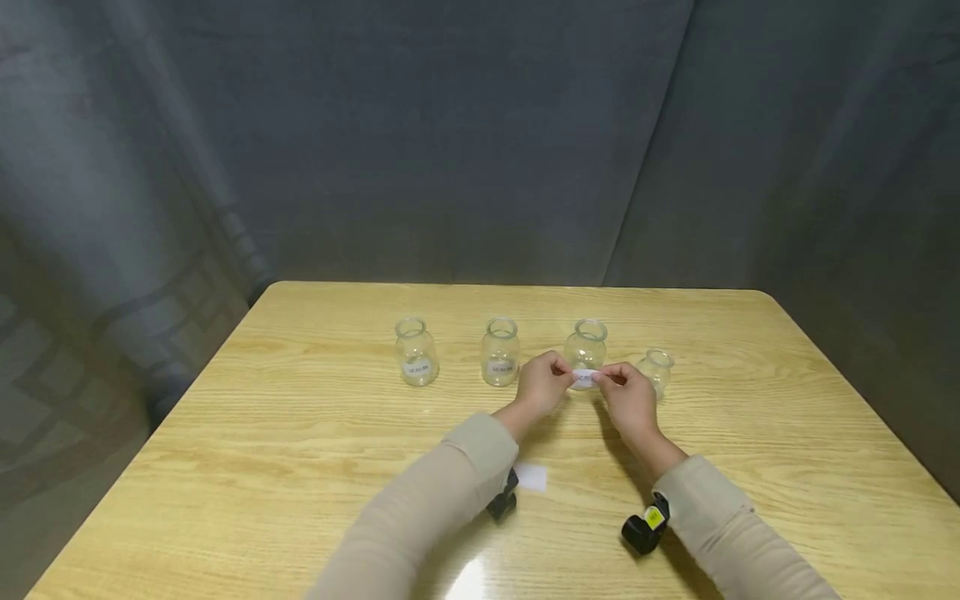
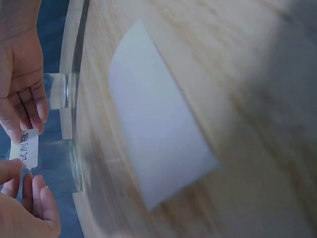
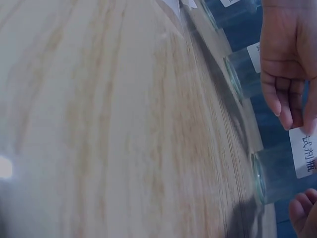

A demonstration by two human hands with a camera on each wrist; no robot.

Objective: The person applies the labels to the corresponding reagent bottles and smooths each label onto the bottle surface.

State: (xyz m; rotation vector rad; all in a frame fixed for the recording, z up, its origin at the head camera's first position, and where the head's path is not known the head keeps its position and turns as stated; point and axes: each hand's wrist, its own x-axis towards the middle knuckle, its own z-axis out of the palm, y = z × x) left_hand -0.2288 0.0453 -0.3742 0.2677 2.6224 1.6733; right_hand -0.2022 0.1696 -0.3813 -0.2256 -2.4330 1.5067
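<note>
Two bare hands meet at the front of the third glass jar [image 1: 591,333] from the left. Between them is a small white label [image 1: 583,378] with printed dark characters, lying across the jar's lower body. My left hand [image 1: 542,385] pinches the label's left end with thumb and fingers. At its right end, my right hand [image 1: 630,402] pinches it the same way. In the left wrist view the label [image 2: 28,148] overlaps the clear jar [image 2: 59,163], and both thumbs are on its ends.
Two labelled glass jars, the left one [image 1: 417,350] and the middle one [image 1: 501,352], stand to the left. A smaller-looking glass jar [image 1: 657,367] is partly hidden by the right hand. White paper [image 1: 531,477] lies near the left forearm on the wooden table [image 1: 300,433].
</note>
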